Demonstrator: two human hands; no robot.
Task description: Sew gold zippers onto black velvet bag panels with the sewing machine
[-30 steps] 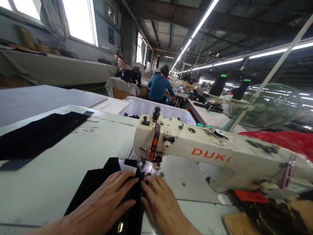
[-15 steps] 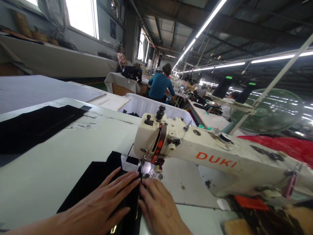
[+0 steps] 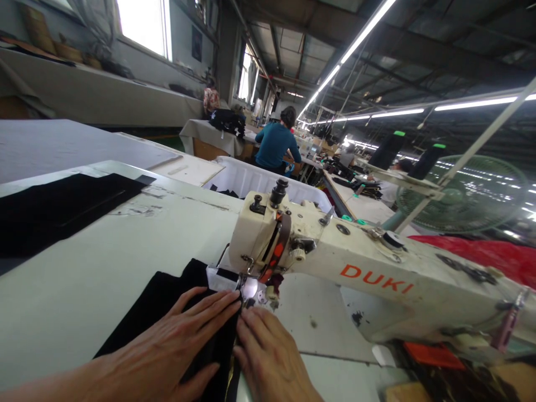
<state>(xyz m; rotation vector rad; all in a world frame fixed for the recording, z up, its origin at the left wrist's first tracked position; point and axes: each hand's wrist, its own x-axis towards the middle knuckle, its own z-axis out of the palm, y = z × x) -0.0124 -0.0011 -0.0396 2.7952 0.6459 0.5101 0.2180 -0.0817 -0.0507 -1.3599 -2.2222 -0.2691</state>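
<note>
A piece of black fabric (image 3: 146, 312) lies under the presser foot (image 3: 240, 281) of a white sewing machine (image 3: 310, 251), with a pale patch at its far end. My left hand (image 3: 184, 329) rests flat on the fabric, fingers stretched toward the needle and thumb apart. Just right of the fabric's edge, my right hand (image 3: 268, 352) has its fingers bent and held together, pressing on that edge close to the foot; its thumb is hidden. Between the hands runs a thin gold line (image 3: 230, 371) that looks like zipper teeth. The machine's lamp lights the needle area.
More black fabric pieces (image 3: 71, 206) lie on the table at left. Behind the machine stands a white plastic bin (image 3: 268, 177) with dark scraps. Thread cones (image 3: 387, 149) and a green fan (image 3: 460, 192) are at right. A person in a teal top (image 3: 276, 146) sits ahead, facing away.
The camera view has shifted slightly. Both hands have stayed close to the foot on the fabric, and more of the gold line shows between them.
</note>
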